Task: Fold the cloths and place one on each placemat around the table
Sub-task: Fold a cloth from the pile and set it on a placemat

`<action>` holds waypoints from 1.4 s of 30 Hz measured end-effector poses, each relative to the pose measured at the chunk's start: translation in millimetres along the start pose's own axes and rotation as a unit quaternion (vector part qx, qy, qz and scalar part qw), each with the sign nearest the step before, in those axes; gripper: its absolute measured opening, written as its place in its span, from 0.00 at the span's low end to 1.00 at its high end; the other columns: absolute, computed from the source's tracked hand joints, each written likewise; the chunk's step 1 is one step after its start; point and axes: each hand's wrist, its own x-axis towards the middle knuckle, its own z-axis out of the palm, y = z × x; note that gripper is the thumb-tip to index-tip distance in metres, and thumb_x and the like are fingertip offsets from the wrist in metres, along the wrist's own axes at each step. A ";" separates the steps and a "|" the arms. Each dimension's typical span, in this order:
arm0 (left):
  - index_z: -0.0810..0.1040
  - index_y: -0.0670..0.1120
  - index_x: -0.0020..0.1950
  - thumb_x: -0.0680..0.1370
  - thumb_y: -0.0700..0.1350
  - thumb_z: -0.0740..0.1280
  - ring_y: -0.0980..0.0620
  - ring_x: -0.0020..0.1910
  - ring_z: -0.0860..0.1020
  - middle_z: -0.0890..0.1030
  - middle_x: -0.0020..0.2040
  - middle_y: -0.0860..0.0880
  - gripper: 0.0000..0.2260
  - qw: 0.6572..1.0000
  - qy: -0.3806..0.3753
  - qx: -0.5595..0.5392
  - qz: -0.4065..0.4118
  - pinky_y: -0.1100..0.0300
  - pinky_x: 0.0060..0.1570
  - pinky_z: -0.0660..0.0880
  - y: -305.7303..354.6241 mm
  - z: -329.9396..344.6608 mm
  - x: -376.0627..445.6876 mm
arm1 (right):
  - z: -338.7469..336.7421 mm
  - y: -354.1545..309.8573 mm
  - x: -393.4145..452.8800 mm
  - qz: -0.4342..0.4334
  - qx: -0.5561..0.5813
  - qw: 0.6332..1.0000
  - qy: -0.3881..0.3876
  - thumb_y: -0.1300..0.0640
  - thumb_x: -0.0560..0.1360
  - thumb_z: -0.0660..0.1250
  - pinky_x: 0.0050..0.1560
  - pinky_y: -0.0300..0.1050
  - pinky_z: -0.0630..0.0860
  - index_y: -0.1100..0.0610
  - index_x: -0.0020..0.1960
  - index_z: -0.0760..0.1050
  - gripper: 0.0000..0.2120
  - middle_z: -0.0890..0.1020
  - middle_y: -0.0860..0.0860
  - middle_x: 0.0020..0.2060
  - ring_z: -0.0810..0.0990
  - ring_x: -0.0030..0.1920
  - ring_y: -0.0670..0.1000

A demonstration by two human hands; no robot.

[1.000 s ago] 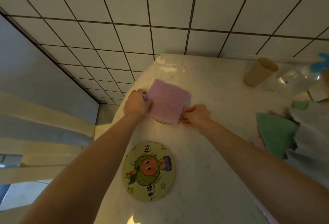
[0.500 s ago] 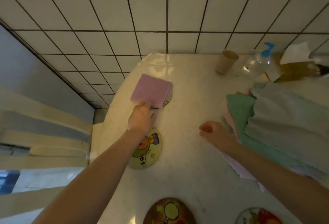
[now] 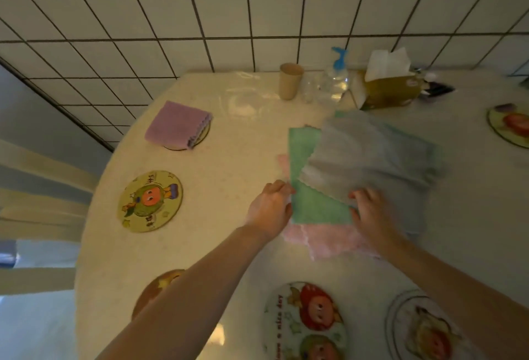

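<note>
- Head view: one folded purple cloth [image 3: 178, 124] sits on the far placemat [image 3: 200, 139].
- The other placemats, like the green-character placemat [image 3: 150, 201], are bare.
- Left hand [image 3: 270, 208] touches the green cloth [image 3: 312, 202]; right hand [image 3: 369, 210] pinches the grey cloth [image 3: 369, 156], both unfolded on the counter [image 3: 229, 187].

Left arm: bare forearm showing from the lower edge of the view up to the wrist, wearing no sleeve
Right arm: likewise showing uncovered from forearm to wrist
Left hand [image 3: 270, 209]: wearing no glove, ring or watch
Right hand [image 3: 372, 213]: also going bare
Fingers [image 3: 361, 195]: looking slightly blurred in the dim warm light, nails too unclear to make out
</note>
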 end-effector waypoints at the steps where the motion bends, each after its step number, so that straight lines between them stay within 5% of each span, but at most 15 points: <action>1: 0.74 0.45 0.65 0.75 0.40 0.63 0.45 0.63 0.70 0.74 0.64 0.47 0.18 1.000 -0.004 0.009 0.022 0.51 0.57 0.73 17.8 10.3 3.0 | -5.8 15.4 -1.8 -0.006 -0.047 0.999 -0.018 0.62 0.60 0.74 0.34 0.53 0.77 0.57 0.42 0.74 0.13 0.77 0.58 0.39 0.77 0.38 0.61; 4: 0.73 0.44 0.68 0.73 0.37 0.64 0.43 0.66 0.70 0.74 0.67 0.45 0.22 0.996 -0.021 0.030 0.077 0.49 0.60 0.73 48.3 33.4 14.8 | -8.3 41.4 -2.7 -0.024 -0.134 0.987 -0.081 0.59 0.55 0.78 0.25 0.47 0.72 0.59 0.39 0.74 0.17 0.76 0.58 0.36 0.77 0.34 0.60; 10: 0.62 0.49 0.76 0.75 0.39 0.62 0.46 0.74 0.60 0.62 0.76 0.49 0.29 0.986 -0.083 0.105 0.104 0.51 0.70 0.64 72.2 53.7 41.0 | -20.2 51.5 8.9 -0.064 -0.150 0.982 -0.094 0.65 0.52 0.80 0.25 0.46 0.73 0.58 0.35 0.74 0.17 0.77 0.56 0.31 0.78 0.32 0.59; 15: 0.56 0.50 0.77 0.78 0.42 0.62 0.47 0.75 0.57 0.57 0.77 0.50 0.29 0.977 -0.131 0.148 0.076 0.50 0.70 0.63 77.0 54.5 54.2 | -21.6 59.1 7.6 -0.114 -0.183 0.968 -0.129 0.50 0.63 0.75 0.33 0.49 0.72 0.57 0.44 0.75 0.16 0.77 0.54 0.40 0.76 0.41 0.59; 20: 0.56 0.51 0.78 0.78 0.47 0.63 0.48 0.74 0.58 0.58 0.77 0.51 0.29 0.971 -0.135 0.183 0.067 0.50 0.69 0.62 76.8 57.3 58.6 | -28.2 54.5 11.9 -0.105 -0.182 0.972 -0.107 0.60 0.59 0.78 0.28 0.47 0.71 0.57 0.38 0.74 0.14 0.78 0.53 0.33 0.77 0.33 0.57; 23: 0.57 0.51 0.77 0.78 0.49 0.63 0.46 0.72 0.62 0.63 0.74 0.50 0.28 0.976 -0.096 0.187 0.055 0.50 0.69 0.60 83.1 58.9 65.9 | -50.0 42.9 19.1 -0.076 -0.122 0.988 -0.061 0.62 0.66 0.74 0.23 0.42 0.65 0.58 0.39 0.71 0.11 0.76 0.53 0.26 0.76 0.24 0.57; 26: 0.66 0.48 0.71 0.78 0.46 0.63 0.44 0.67 0.66 0.71 0.68 0.46 0.22 0.995 -0.024 0.099 -0.013 0.50 0.64 0.63 90.9 54.1 77.3 | -64.4 39.3 29.3 -0.067 0.007 0.996 -0.051 0.61 0.77 0.61 0.29 0.48 0.67 0.56 0.48 0.68 0.03 0.74 0.53 0.32 0.74 0.29 0.58; 30: 0.79 0.45 0.55 0.75 0.42 0.65 0.41 0.57 0.74 0.78 0.55 0.44 0.10 0.996 0.069 0.037 -0.050 0.50 0.55 0.71 78.6 23.9 91.7 | -93.4 20.6 47.5 -0.141 0.158 0.976 -0.056 0.56 0.80 0.56 0.35 0.56 0.75 0.53 0.51 0.67 0.03 0.78 0.53 0.39 0.77 0.35 0.57; 33: 0.76 0.43 0.51 0.74 0.37 0.65 0.39 0.48 0.78 0.82 0.47 0.41 0.07 0.991 0.117 -0.040 -0.049 0.52 0.47 0.72 67.7 -20.9 81.2 | -117.5 -3.6 55.1 -0.200 0.132 0.968 -0.070 0.51 0.78 0.62 0.38 0.51 0.75 0.56 0.55 0.70 0.10 0.75 0.47 0.47 0.77 0.41 0.51; 36: 0.72 0.41 0.51 0.77 0.37 0.64 0.40 0.41 0.77 0.80 0.42 0.40 0.04 0.988 0.149 -0.039 0.015 0.51 0.42 0.71 52.9 -67.8 57.2 | -124.3 -21.8 62.3 -0.223 0.055 0.972 -0.054 0.58 0.77 0.62 0.39 0.49 0.72 0.57 0.57 0.71 0.10 0.74 0.52 0.52 0.77 0.46 0.55; 42: 0.76 0.44 0.51 0.75 0.35 0.66 0.58 0.43 0.78 0.79 0.43 0.50 0.07 0.968 0.249 -0.043 -0.004 0.66 0.42 0.71 -1.7 -158.0 -11.0 | -134.8 -87.1 70.2 -0.193 0.140 0.970 -0.035 0.66 0.75 0.64 0.49 0.47 0.74 0.58 0.57 0.77 0.12 0.76 0.53 0.52 0.77 0.49 0.54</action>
